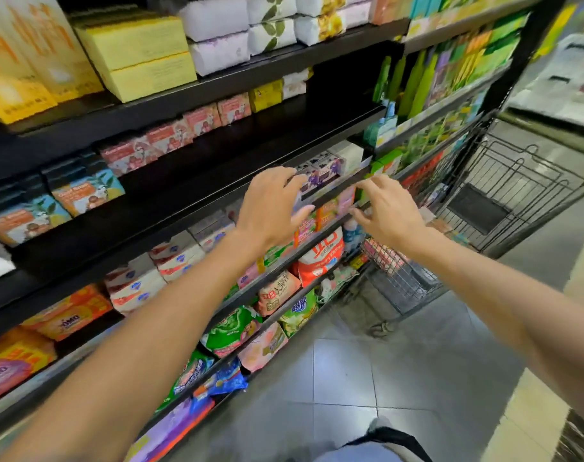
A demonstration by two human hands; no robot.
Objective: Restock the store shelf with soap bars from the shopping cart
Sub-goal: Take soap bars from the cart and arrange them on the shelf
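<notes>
Left hand: fingers spread at purple soap boxes on shelf | right hand: loosely open, empty | cart: right | handling: boxes likely light, rigid; grip by side faces.

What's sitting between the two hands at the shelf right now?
In the head view, the black shelf edge crosses the gap between the left hand and the right hand, with purple soap boxes just behind it.

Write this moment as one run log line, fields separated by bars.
left hand: on purple soap boxes | right hand: at shelf edge | cart: right
</notes>
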